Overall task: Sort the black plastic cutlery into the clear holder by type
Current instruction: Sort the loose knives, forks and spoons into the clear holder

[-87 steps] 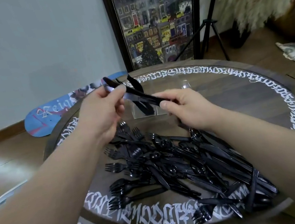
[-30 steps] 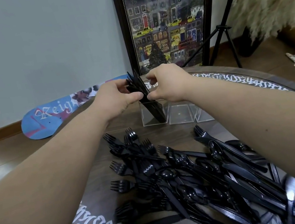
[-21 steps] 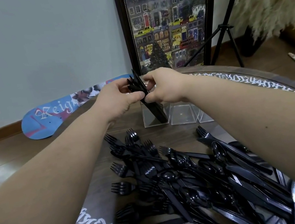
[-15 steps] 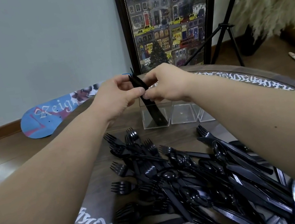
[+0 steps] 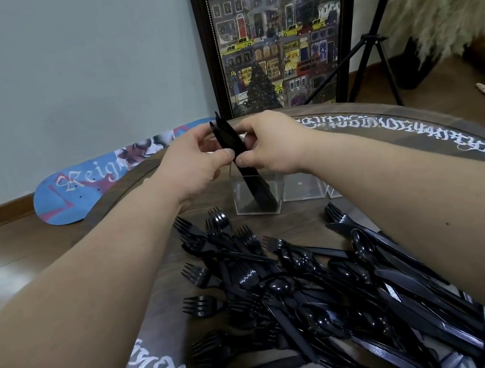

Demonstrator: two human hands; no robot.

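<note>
Head view. Both hands meet above the clear holder (image 5: 255, 194), which stands on the round table (image 5: 388, 140) past the loose pile. The left hand (image 5: 196, 162) pinches a small bundle of black knives (image 5: 233, 143) between thumb and curled fingers; the right hand (image 5: 273, 143) pinches the same bundle from the other side, thumb tip just beside the left thumb. The bundle stands tilted, its upper ends leaning left and rising above the knuckles, its lower ends inside the holder's leftmost compartment. I cannot tell whether they touch the bottom. The two compartments to the right show clear walls with nothing black in them.

The pile of black cutlery (image 5: 317, 293) lies nearer the person, spread across the table's near half: forks with tines pointing left on the left side, spoons in the middle, knives mostly under the right forearm.

Beyond the table, a framed picture (image 5: 277, 36) leans on the wall, a blue skateboard deck (image 5: 96, 182) lies on the floor at left, and a black tripod (image 5: 371, 43) stands at right.
</note>
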